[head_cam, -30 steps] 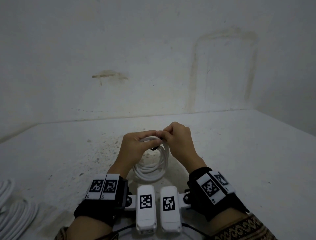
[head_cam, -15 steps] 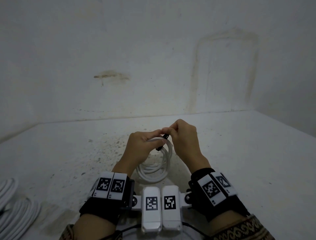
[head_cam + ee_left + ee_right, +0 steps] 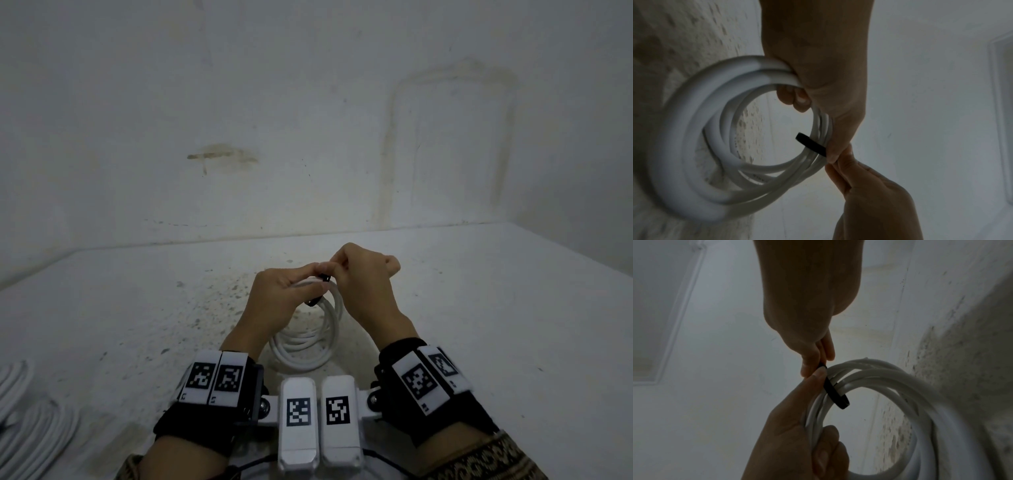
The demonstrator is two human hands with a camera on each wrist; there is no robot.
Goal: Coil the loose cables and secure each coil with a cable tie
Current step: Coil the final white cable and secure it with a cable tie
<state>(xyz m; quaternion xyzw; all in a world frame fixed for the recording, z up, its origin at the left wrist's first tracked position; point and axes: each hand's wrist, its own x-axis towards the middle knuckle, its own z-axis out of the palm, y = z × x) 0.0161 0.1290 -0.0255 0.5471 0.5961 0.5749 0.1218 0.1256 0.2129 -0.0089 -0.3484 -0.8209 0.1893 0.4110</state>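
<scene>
A white cable coil point(image 3: 308, 339) hangs upright just above the white table, held at its top. My left hand point(image 3: 284, 294) grips the top of the coil point(image 3: 694, 146), its fingers curled round the strands and its thumb pressing on a black cable tie point(image 3: 810, 144). My right hand point(image 3: 359, 277) pinches the upper end of the black cable tie point(image 3: 835, 394) between thumb and forefinger, right beside the left thumb. The tie lies across the coil point(image 3: 900, 394) strands; its free end sticks into the ring. How far the tie goes round the bundle is hidden.
More white cable coils point(image 3: 30, 421) lie at the near left edge of the table point(image 3: 496, 325). A stained white wall point(image 3: 308, 120) closes the far side and the right. Speckled marks dot the table left of my hands.
Both hands and the coil have risen slightly and shifted right. The black tie now stands out more clearly across the top strands, its free end hanging into the ring.
</scene>
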